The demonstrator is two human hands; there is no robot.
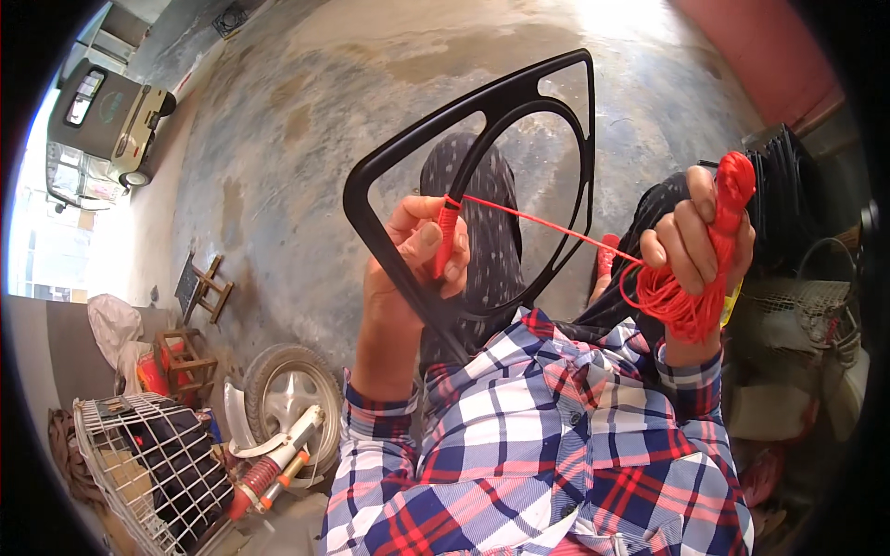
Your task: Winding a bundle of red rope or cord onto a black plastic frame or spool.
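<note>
a person's left hand (413, 264) is closed around a black plastic frame (482, 120) held above the lap, thumb pinning red cord (547, 224) to it; the right hand (691, 246), just right of the frame, clutches the loose red cord bundle (705, 278). the frame looks stiff and light, best held by its bars; the cord soft, prone to tangling. a wire basket (139, 463) far below-left of the frame holds dark cloth.

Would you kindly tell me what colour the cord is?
Red cord, clearest in the head view.
</note>
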